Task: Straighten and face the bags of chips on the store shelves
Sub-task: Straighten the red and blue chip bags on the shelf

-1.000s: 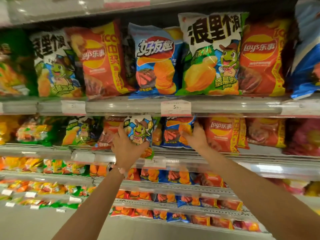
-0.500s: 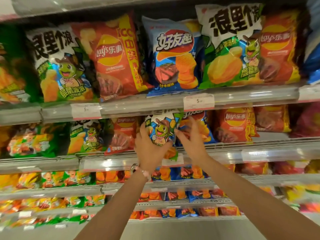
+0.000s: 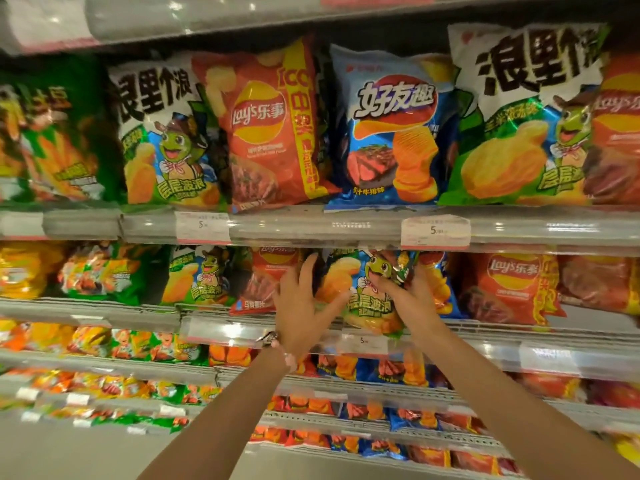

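Both your hands meet the turtle chip bag point(image 3: 367, 296): left hand point(image 3: 301, 306) fingers spread wide, right hand point(image 3: 412, 296) pinching its right edge.

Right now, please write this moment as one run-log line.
step: facing turtle bag | left hand: open, touching bag | right hand: gripping bag | shelf: second from top

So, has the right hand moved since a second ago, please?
Yes. The right hand shifted left: it was right of the upper price tag, now left of it, gripping the frog bag.
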Demonstrator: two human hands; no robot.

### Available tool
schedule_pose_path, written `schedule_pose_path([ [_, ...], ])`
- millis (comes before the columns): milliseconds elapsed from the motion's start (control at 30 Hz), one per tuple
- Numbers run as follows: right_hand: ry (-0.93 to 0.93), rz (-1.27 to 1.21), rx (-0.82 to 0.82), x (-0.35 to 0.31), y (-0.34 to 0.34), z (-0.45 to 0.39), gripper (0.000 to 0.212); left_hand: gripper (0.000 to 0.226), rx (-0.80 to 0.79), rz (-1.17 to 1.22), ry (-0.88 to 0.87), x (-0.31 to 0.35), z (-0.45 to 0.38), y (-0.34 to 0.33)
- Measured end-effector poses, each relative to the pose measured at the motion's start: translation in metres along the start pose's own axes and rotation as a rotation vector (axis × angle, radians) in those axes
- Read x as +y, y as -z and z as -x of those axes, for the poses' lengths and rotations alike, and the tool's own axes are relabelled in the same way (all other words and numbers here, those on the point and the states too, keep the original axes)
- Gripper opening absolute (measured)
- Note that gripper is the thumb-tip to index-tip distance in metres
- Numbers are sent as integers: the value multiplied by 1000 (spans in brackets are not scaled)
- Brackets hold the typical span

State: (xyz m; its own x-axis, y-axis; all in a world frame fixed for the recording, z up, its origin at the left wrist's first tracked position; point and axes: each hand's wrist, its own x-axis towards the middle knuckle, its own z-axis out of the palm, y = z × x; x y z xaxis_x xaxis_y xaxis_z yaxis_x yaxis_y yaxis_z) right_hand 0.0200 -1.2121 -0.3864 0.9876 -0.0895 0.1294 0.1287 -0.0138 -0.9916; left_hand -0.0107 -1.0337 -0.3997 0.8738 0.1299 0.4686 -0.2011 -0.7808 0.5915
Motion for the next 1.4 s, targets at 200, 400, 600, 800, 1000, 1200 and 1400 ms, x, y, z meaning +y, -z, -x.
schedule_pose_path([
  [200, 44, 89, -37, 8, 9, -9, 61, 103, 17, -305, 306, -59, -27, 13],
  [400, 17, 109, -27, 6, 2, -7, 60, 116, -188, -273, 409, -81, -47, 17],
  [600, -28, 112, 49, -1, -9, -5, 56, 107, -102, -181, 315, -96, -51, 34],
  [800, -29, 204, 41, -10, -44, 4, 40, 93, 24, -52, 159, -126, -51, 90],
  [1000, 17, 151, 69, -12, -113, 2, 36, 90, 10, 88, 110, -150, -53, 136],
  [1200, -65, 194, -19, 6, -183, -23, 49, 95, 7, 99, 90, -165, -52, 150],
  [1400, -217, 289, -102, 25, -208, -35, 47, 99, -13, 144, 59, -167, -46, 147],
])
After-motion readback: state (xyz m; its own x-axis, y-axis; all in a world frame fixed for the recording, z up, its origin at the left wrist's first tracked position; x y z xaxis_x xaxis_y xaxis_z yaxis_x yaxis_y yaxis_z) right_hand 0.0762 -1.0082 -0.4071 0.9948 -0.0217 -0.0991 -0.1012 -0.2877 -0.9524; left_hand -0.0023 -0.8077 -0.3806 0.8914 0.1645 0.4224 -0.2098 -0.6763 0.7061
